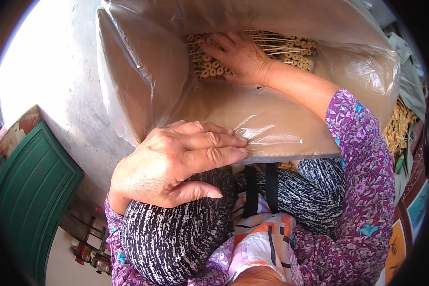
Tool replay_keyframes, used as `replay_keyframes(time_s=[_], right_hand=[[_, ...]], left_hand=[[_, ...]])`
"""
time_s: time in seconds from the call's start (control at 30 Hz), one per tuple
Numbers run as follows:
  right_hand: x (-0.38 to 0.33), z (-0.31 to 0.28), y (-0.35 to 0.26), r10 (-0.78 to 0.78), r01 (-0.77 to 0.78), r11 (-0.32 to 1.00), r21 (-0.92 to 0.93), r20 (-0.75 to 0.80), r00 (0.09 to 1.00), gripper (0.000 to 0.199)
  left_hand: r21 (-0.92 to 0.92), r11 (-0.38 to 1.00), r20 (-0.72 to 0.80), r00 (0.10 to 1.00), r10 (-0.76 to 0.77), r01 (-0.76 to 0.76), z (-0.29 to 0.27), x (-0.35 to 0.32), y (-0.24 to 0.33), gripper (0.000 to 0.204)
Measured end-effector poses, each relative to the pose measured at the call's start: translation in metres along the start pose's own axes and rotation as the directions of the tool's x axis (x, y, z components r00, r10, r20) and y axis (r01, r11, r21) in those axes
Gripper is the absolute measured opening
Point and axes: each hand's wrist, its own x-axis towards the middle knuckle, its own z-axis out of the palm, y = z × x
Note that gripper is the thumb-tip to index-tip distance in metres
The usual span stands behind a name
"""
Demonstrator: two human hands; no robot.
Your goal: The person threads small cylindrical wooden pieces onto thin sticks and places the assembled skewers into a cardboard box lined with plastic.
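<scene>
Your right hand (238, 57) lies flat, fingers spread, on skewered rings (291, 50) inside the plastic-lined box (143, 81). Your left hand (176, 162) rests loosely open on your knee (176, 243), fingertips touching the liner's edge.

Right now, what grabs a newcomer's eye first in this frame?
The big clear plastic bag lining a box fills the upper middle. Deep inside it, the right hand lies flat on rows of small pale rings threaded on thin sticks. Nearer, at centre, the left hand rests on the bag's near edge, above a black-and-white patterned knee.
</scene>
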Motion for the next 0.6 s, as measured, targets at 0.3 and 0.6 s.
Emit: replay_keyframes(time_s=[0.3,0.6], right_hand=[[0.009,0.025,-0.022,0.034,-0.035,0.999,-0.025,-0.026,0.999,0.077],[0.015,0.016,-0.01,0.019,-0.041,0.99,0.132,0.163,0.986,0.076]], left_hand=[[-0.094,0.995,-0.019,0.999,0.034,-0.035,-0.002,-0.004,-0.004,0.06],[-0.115,0.991,0.006,0.997,0.071,-0.07,-0.003,-0.003,-0.009,0.063]])
